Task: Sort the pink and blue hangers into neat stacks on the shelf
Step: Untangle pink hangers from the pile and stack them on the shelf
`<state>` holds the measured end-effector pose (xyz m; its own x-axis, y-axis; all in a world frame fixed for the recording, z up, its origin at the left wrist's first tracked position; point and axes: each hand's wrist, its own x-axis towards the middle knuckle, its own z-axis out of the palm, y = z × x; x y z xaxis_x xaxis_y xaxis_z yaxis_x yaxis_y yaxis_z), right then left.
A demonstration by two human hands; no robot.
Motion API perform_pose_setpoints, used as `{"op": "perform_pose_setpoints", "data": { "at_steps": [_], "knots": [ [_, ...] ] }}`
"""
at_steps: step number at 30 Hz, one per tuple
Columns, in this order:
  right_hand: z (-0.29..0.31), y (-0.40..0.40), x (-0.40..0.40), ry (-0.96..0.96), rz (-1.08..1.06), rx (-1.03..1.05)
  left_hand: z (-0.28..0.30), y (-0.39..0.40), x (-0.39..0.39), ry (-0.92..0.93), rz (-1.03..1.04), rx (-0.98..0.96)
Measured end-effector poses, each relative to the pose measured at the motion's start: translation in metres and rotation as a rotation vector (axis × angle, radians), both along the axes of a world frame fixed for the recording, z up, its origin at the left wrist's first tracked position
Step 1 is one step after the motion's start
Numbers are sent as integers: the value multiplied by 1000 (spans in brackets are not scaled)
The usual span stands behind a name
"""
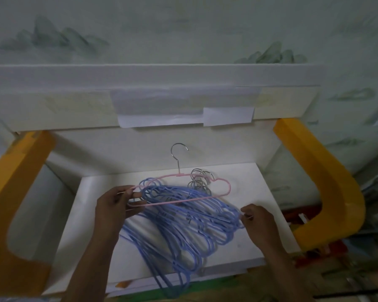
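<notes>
In the head view, the white shelf point(238, 225) fills the middle, between two yellow supports point(327, 182) at 3 and 9 o'clock. On it lies a loose, tangled pile of blue hangers point(183, 225), spreading from the centre toward 6 o'clock, where some ends pass over the front edge of the shelf. Their metal hooks point(200, 179) gather at about 12 o'clock of the pile.

One pink hanger point(183, 188) lies across the top of the pile, its own hook point(178, 153) pointing up to 12 o'clock. The left hand point(116, 201) pinches the left end of this pink hanger, with the fingers curled around the thin bar. The right hand point(258, 216), at 3 o'clock of the pile, pinches the end of the blue hangers.

The step in hand seems to be taking the pink hanger away from the blue ones. To do it well, I think the right hand should keep the blue pile down while the left hand lifts the pink hanger upward and a little to 9 o'clock. The lift should be slow, because the pink bar may be caught under a blue loop or a hook; I cannot tell if it is free. The free shelf surface at 9 o'clock looks a good place for a pink stack, well apart from the blue pile.
</notes>
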<state>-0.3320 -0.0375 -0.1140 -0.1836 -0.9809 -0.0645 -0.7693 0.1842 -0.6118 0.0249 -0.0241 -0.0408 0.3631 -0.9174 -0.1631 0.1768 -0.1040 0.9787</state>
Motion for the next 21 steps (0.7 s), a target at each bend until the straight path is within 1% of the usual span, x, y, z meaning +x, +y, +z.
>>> {"op": "perform_pose_setpoints", "data": {
  "at_steps": [4,9,10,11,15,17,21],
  "knots": [
    [-3,-5,-2,61,27,30,-1,-7,2,-13,4,13],
    [-4,-7,-9,12,22,-57,1,-4,5,-41,15,7],
    [-3,-8,-10,-23,23,-70,1,-2,5,-42,23,4],
    [-2,-9,-11,-105,22,-79,3,1,5,-36,31,-3],
    [15,-4,-12,-664,8,-81,11,17,0,-13,76,-50],
    [24,0,-13,-793,26,-92,15,27,-3,-4,105,-69],
    [40,14,-17,-848,79,-139,23,56,-8,-22,165,-100]
  ]
}}
